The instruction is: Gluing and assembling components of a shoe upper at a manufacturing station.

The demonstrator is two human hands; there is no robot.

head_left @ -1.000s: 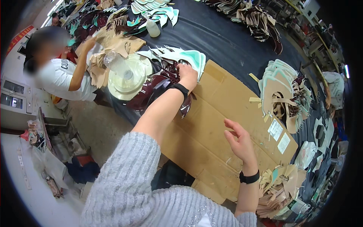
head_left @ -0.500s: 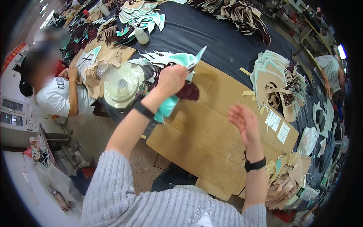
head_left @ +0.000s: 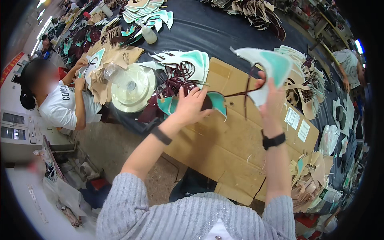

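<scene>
1. our right hand is raised above the bench, fingers clenched on a white and teal shoe upper piece, from which a dark maroon lace hangs down.
2. our left hand lies with fingers spread on a second teal and maroon upper piece at the near edge of the stack of uppers; it presses more than grips, and we cannot tell whether the fingers are closed under it.
3. we judge the lace could snag, since it runs from the lifted piece toward the one under our left hand; pulling higher might drag the lower piece or tip the stack.
4. the lifted piece is pinched at one end only, so it could slip or fold.
5. the surface is flattened brown cardboard over a long dark table, with a round cream reel beside the stack.
6. the room is a crowded workshop: heaps of tan cut pieces at our right, and a co-worker in a white shirt seated at the left.
</scene>
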